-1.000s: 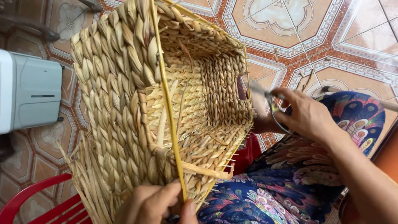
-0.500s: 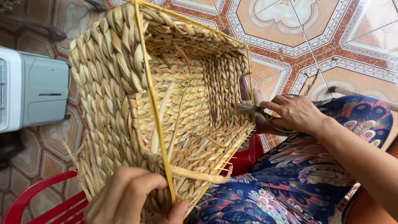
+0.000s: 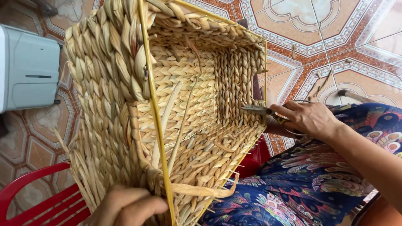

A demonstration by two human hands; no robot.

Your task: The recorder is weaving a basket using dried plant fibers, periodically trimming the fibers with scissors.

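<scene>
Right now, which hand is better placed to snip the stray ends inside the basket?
Right. The right hand holds the scissors, tips already at the basket's inner wall. The left hand grips the near rim, steadying it.

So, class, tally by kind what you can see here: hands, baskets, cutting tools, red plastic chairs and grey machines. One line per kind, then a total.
Hands: 2, left hand and right hand
Woven basket: 1
Scissors: 1
Red plastic chair: 1
Grey machine: 1
Total: 6

basket (image 3: 184, 104) top cropped, scissors (image 3: 261, 110) handles hidden
</scene>
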